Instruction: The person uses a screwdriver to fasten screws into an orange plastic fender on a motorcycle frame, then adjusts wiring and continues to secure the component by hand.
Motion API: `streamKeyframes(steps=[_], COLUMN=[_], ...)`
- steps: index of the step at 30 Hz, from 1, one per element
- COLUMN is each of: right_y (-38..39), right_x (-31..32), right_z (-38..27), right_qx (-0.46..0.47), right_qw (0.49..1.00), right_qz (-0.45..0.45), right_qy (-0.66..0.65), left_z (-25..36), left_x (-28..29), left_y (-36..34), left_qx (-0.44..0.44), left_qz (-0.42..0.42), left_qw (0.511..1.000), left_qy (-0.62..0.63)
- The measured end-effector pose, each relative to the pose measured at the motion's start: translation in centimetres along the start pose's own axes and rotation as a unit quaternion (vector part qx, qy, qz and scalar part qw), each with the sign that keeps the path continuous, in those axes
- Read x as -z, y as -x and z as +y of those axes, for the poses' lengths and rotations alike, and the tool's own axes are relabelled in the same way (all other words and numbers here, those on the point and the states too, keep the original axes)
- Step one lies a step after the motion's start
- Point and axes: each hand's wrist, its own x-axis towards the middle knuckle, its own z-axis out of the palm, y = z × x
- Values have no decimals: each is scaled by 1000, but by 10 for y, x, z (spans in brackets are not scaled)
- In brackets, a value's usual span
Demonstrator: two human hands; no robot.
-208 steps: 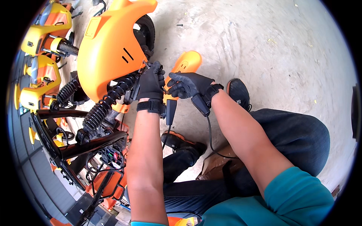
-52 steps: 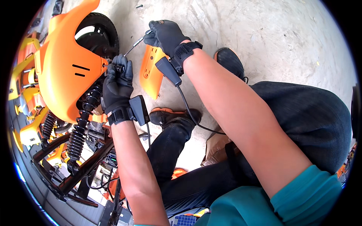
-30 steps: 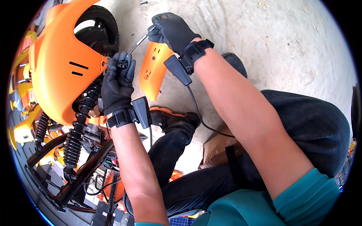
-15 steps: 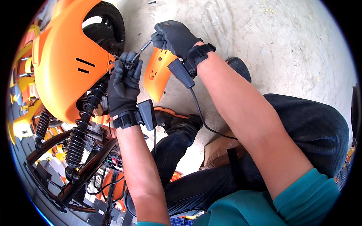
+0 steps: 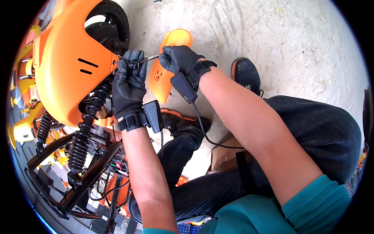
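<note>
Pinching one slim metal tool (image 5: 153, 57) in closed fingers, the right hand (image 5: 181, 60) keeps it sloping, probably so its tip can meet the small dark parts (image 5: 134, 66), too tiny to count, which the half-curled fingers of the left hand (image 5: 129, 84) cradle; whether its thumb pinches, I cannot tell. Beside this hand stands one orange fender (image 5: 66, 72) with two slots (image 5: 88, 62), then below, on the floor (image 5: 280, 58), one orange panel (image 5: 163, 81) lies, and farther, one wheel (image 5: 123, 24)
</note>
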Motion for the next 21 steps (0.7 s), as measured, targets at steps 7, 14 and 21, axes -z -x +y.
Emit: streamKeyframes(steps=[7, 14, 21], right_y=[-4, 15, -11], right_x=[-1, -16, -19], right_z=[19, 19, 9], right_qx=[-139, -114, -133], right_qw=[982, 967, 991], right_qz=[-13, -62, -14], right_qy=[-125, 221, -7], left_z=[1, 2, 3], left_x=[4, 8, 10], left_y=[-3, -1, 1], left_qx=[-1, -3, 0], left_qz=[-26, -34, -23], left_qw=[1000, 999, 999], left_qy=[17, -7, -33])
